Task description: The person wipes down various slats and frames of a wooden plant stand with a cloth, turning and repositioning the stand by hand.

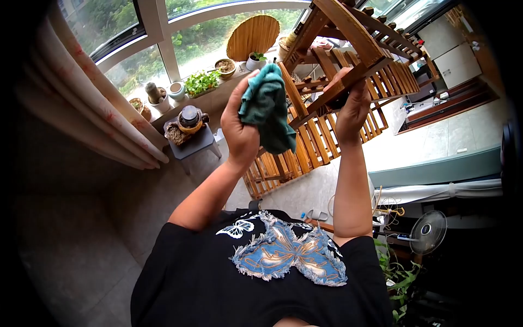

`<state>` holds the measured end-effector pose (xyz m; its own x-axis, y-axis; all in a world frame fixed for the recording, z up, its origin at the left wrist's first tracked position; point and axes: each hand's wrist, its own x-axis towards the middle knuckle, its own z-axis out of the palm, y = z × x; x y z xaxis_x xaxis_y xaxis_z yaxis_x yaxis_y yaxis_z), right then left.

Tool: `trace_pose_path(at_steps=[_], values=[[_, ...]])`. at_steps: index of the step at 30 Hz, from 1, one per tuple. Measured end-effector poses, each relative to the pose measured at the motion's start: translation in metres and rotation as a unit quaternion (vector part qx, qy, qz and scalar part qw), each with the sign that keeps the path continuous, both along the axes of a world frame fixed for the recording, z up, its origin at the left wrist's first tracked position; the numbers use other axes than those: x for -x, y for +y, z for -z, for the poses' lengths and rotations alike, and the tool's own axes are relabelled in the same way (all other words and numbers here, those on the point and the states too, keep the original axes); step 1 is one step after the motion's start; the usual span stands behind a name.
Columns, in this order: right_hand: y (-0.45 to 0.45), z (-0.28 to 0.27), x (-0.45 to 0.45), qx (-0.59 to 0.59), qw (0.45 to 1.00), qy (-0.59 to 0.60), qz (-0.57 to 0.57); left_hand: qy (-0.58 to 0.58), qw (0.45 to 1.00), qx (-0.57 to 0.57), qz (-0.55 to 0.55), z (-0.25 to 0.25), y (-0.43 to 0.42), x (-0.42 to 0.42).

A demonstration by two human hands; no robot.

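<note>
A crumpled green cloth (pixel 269 111) hangs from my left hand (pixel 239 128), whose fingers are closed round it. My right hand (pixel 353 106) grips a bar of the brown wooden slatted rack (pixel 318 143), with the fingers wrapped over the wood and partly hidden behind it. The rack is tilted in this view and has several slatted shelves. The cloth hangs beside the near frame of the rack; I cannot tell whether they touch.
Potted plants (pixel 201 83) line the window sill, with a round woven board (pixel 253 37) behind them. A grey stool (pixel 190 143) carries pots at the left, near a curtain (pixel 98 103). A fan (pixel 428 232) and a trailing plant (pixel 402 283) are at the lower right.
</note>
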<state>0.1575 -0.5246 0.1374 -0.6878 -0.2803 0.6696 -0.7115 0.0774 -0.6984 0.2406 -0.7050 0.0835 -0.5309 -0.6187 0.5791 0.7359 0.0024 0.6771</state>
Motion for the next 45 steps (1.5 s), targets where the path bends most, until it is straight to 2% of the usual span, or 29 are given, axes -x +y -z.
trace_pose_path(at_steps=[1, 2, 4, 6, 8, 9, 10, 12, 14, 15, 16, 18, 19, 20, 22, 24, 26, 28, 29, 31, 32, 33, 35, 36, 38, 39, 41, 44, 45], values=[[0.001, 0.0, 0.001, -0.005, 1.0, 0.01, 0.005, 0.054, 0.999, -0.009, 0.001, 0.006, -0.001, 0.008], [-0.002, 0.0, -0.001, -0.013, 1.0, 0.021, 0.01, 0.044, 0.986, 0.14, -0.081, -0.017, -0.021, 0.024], [-0.005, -0.001, -0.004, -0.007, 1.0, 0.013, 0.015, 0.047, 0.967, 0.208, -0.142, -0.027, -0.022, 0.04], [-0.008, -0.003, -0.005, -0.003, 1.0, 0.007, 0.017, 0.044, 0.919, 0.367, -0.136, -0.025, -0.015, 0.074], [-0.007, -0.002, -0.005, -0.008, 1.0, 0.001, 0.016, 0.028, 0.927, 0.347, -0.14, -0.009, -0.017, 0.072], [-0.011, -0.004, -0.007, -0.008, 1.0, 0.003, 0.016, 0.015, 0.935, 0.34, -0.103, 0.009, -0.028, 0.067], [-0.011, -0.005, -0.009, -0.006, 1.0, 0.0, 0.015, 0.001, 0.94, 0.336, -0.063, 0.012, -0.031, 0.064], [-0.011, -0.004, -0.01, -0.009, 1.0, -0.006, 0.011, 0.0, 0.941, 0.328, -0.084, 0.013, -0.036, 0.062], [-0.01, -0.002, -0.006, -0.015, 0.999, 0.022, 0.019, 0.006, 0.954, 0.3, -0.008, 0.01, -0.056, 0.059], [-0.009, -0.001, -0.005, -0.015, 0.999, 0.024, 0.018, -0.001, 0.958, 0.284, -0.038, 0.007, -0.06, 0.058], [-0.012, -0.004, -0.008, -0.02, 0.999, 0.026, 0.018, 0.035, 0.982, 0.172, -0.074, -0.013, -0.056, 0.057], [-0.01, -0.005, -0.008, -0.026, 0.999, 0.024, 0.019, 0.071, 0.977, 0.169, -0.11, -0.034, -0.053, 0.057], [-0.01, -0.004, -0.009, -0.032, 0.998, 0.04, 0.024, 0.075, 0.949, 0.211, -0.221, -0.056, -0.046, 0.066], [-0.011, -0.005, -0.007, -0.032, 0.997, 0.063, 0.031, 0.06, 0.958, 0.202, -0.193, -0.055, -0.048, 0.068], [-0.01, -0.002, -0.003, -0.048, 0.995, 0.079, 0.046, 0.059, 0.96, 0.221, -0.159, -0.084, -0.041, 0.053], [-0.008, 0.001, -0.001, -0.047, 0.994, 0.065, 0.07, 0.113, 0.893, 0.376, -0.22, -0.058, -0.033, 0.094], [-0.014, -0.001, -0.004, -0.026, 0.999, 0.024, 0.032, 0.099, 0.868, 0.425, -0.236, -0.033, -0.04, 0.086], [-0.014, -0.002, -0.004, -0.028, 0.997, 0.067, 0.02, -0.012, 0.926, 0.361, -0.105, -0.02, -0.043, 0.052], [-0.012, -0.002, -0.006, -0.03, 0.998, 0.049, 0.014, -0.012, 0.926, 0.361, -0.105, -0.021, -0.044, 0.042], [-0.01, -0.002, -0.003, -0.037, 0.997, 0.06, 0.02, 0.023, 0.95, 0.284, -0.126, -0.035, -0.04, 0.027], [-0.01, -0.003, -0.002, -0.043, 0.996, 0.076, 0.021, 0.035, 0.949, 0.288, -0.124, -0.035, -0.04, 0.027], [-0.008, -0.005, -0.009, -0.024, 1.0, 0.007, -0.008, 0.084, 0.947, 0.278, -0.138, -0.044, -0.035, 0.024], [-0.005, 0.002, -0.007, -0.008, 0.999, -0.035, 0.013, 0.173, 0.933, 0.282, -0.141, -0.062, -0.018, 0.021], [-0.001, 0.012, 0.004, 0.002, 1.0, -0.005, 0.001, 0.184, 0.925, 0.314, -0.111, -0.07, -0.009, 0.015], [0.005, 0.024, 0.015, 0.01, 0.999, 0.03, -0.014, 0.171, 0.872, 0.452, -0.079, -0.065, 0.001, 0.016], [0.005, 0.026, 0.015, 0.01, 0.999, 0.033, -0.015, 0.162, 0.868, 0.456, -0.115, -0.057, 0.006, 0.014], [-0.002, 0.004, 0.007, -0.059, 0.995, 0.081, 0.029, 0.125, 0.864, 0.476, -0.108, -0.038, 0.001, 0.001], [-0.006, 0.008, 0.007, -0.059, 0.994, 0.078, 0.045, 0.043, 0.87, 0.479, -0.11, -0.011, -0.012, -0.017], [-0.008, 0.008, 0.006, -0.059, 0.993, 0.083, 0.054, 0.032, 0.891, 0.423, -0.159, 0.001, -0.009, -0.019]])
